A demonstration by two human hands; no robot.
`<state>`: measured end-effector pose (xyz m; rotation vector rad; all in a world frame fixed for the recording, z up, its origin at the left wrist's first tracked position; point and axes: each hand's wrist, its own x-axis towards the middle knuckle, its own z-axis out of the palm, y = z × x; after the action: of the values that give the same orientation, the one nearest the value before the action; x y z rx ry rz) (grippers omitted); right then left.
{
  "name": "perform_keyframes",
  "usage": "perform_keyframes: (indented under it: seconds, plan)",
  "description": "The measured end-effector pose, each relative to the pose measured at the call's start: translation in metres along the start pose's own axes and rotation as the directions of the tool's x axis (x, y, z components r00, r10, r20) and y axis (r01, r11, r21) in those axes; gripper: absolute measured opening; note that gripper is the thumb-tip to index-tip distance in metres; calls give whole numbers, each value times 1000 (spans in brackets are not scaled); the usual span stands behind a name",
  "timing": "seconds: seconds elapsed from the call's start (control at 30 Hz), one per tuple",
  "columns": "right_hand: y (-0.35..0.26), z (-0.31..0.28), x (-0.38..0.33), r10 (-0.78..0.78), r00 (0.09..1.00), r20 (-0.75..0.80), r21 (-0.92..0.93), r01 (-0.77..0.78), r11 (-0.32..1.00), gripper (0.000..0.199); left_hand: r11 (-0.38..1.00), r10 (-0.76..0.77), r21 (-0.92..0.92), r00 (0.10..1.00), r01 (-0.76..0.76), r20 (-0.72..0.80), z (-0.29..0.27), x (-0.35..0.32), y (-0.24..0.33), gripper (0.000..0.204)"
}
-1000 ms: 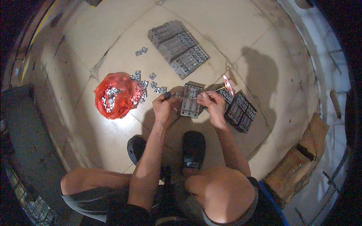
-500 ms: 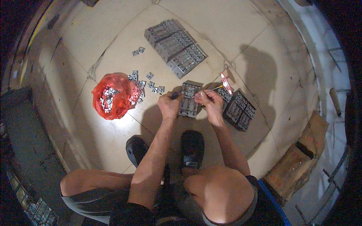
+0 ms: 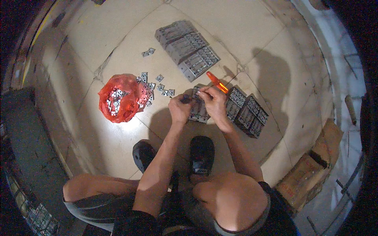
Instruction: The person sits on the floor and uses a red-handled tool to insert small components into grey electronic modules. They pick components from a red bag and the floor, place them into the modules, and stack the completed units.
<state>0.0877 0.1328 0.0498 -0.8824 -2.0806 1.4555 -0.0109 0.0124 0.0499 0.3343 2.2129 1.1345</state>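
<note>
Between my hands a grey slotted block (image 3: 199, 114) lies on the floor, partly covered by my fingers. My left hand (image 3: 180, 108) is at its left side, fingers closed around something small and dark that I cannot make out. Over the block's upper right my right hand (image 3: 214, 103) is closed in a pinch. A screwdriver with an orange, see-through handle (image 3: 217, 82) sticks out beyond that hand; its shaft is mostly hidden. To the left, a red plastic bag (image 3: 105, 103) stands open, full of small metal plates (image 3: 115, 96).
More small plates (image 3: 146, 91) are scattered right of the bag, with a few (image 3: 148, 52) farther off. Three similar blocks (image 3: 187, 49) sit in a row at the back. Other blocks (image 3: 252, 116) stand right of my right hand. Cardboard (image 3: 303, 177) lies at the right.
My right hand has moved up and slightly left over the block. The screwdriver has swung, its handle now pointing away to the upper left. My left hand has barely shifted.
</note>
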Motion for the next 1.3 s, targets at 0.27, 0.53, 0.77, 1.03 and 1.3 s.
perform_keyframes:
  seconds: [0.27,0.53,0.77,1.03,1.3]
  plan:
    - [-10,2,3,-80,987,142,-297,119,947,20,968,-81,-234,996,87,34,11,-4,-19,30]
    - [-12,-5,9,-66,980,186,-47,76,996,26,951,-106,-293,994,99,-8,17,-15,-12,37]
    - [-12,-7,11,-22,986,167,-73,35,997,17,855,-198,-477,978,205,65,20,-19,-22,39]
    - [-7,-3,13,-167,978,124,27,165,986,21,872,-181,-453,982,187,58,25,-18,-34,40]
    - [-12,-12,10,-68,991,113,-102,79,992,21,861,-207,-463,976,213,65,30,-14,-40,42]
